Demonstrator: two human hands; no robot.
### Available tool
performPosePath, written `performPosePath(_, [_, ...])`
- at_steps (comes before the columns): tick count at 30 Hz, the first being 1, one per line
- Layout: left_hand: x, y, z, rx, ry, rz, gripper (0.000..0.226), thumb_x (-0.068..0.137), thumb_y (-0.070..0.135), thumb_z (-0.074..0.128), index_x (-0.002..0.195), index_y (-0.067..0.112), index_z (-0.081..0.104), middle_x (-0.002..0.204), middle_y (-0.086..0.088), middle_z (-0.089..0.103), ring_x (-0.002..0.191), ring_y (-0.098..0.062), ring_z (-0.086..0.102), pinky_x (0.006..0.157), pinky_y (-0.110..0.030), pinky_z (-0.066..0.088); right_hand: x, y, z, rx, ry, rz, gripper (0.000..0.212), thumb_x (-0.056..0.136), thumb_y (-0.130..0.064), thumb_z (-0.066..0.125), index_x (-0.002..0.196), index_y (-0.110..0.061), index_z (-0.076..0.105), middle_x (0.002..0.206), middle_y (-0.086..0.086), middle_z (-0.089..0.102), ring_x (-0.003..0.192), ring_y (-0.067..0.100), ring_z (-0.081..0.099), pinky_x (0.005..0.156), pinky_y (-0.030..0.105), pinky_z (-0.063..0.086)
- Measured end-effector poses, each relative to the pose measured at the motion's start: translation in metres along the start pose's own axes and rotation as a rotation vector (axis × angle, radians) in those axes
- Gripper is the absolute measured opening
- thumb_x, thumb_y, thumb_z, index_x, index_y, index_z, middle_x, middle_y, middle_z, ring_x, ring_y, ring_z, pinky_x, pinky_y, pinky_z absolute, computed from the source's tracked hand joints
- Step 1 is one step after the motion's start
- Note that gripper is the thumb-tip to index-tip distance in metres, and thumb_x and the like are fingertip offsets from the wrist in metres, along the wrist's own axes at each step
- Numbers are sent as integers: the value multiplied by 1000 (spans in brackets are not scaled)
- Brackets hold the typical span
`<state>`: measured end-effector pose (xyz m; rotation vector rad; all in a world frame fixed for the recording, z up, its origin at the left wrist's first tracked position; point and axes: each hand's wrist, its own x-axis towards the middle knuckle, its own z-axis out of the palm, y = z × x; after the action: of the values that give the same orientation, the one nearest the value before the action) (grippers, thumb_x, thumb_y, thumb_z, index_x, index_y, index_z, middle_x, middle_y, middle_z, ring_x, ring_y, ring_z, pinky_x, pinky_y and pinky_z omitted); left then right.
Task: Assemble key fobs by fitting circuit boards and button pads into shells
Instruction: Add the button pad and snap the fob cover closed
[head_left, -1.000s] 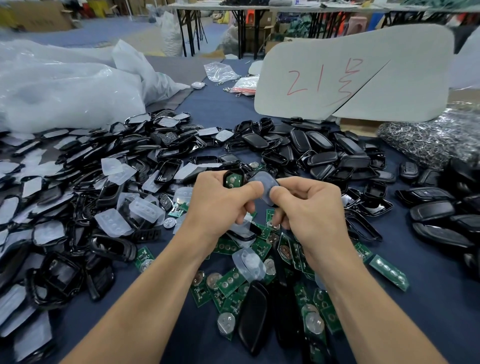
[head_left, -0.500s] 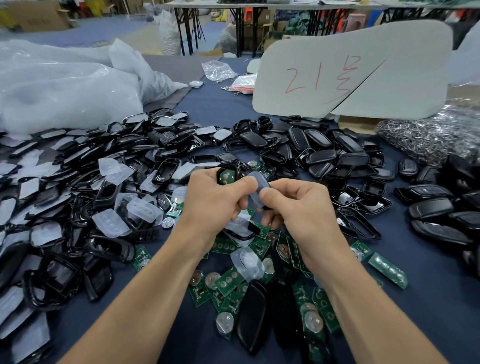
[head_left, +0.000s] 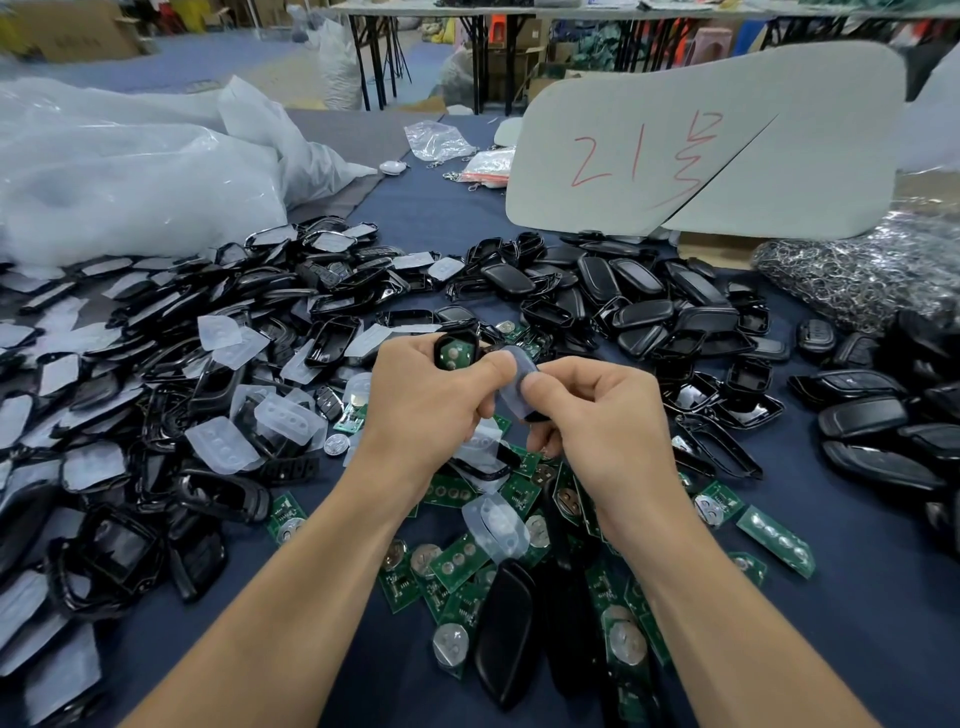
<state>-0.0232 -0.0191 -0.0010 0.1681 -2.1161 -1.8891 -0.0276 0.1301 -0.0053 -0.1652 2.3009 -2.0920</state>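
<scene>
Glossy black plastic shells (head_left: 332, 340); translucent matt pad (head_left: 519, 371); dark cloth table (head_left: 831, 613)

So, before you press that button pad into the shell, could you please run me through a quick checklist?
1. Circuit board in the shell: ok, the green board shows inside the black frame.
2. Shell secured: ok, the left hand grips it.
3. Button pad under control: ok, pinched between the left thumb and the right hand.
4. Pad lined up over the shell opening: not ok, it sits beside the shell, to its right.
5. Pad facing the correct way: cannot tell, the fingers cover much of it.
</scene>
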Motion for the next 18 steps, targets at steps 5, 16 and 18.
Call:
performPosePath(5, [-2,-4,2,81,36,45,34,77,31,78,53,12,63,46,0,57,38,-12,43,42,-23,34,-1,-3,1,-8,63,-12,11,75,-27,69,73,-23,80,64,8,73,42,19,56,47,29,43])
performPosePath(16, [6,-1,-11,-65,-62,57,33,77,21,79,74,-9,67,48,-1,53,41,-13,40,40,-20,32,-3,-16,-2,414,-136,202,26,102,-16,61,87,1,75,76,17,73,54,22,64,49,26,51])
performPosePath(18, [8,-1,-14,-145,-150,22,22,79,18,78,70,0,69,48,0,52,40,-10,40,38,-17,31,-3,-21,-4,591,-230,358,29,100,-18,59,100,8,72,85,25,74,60,26,70,52,28,57])
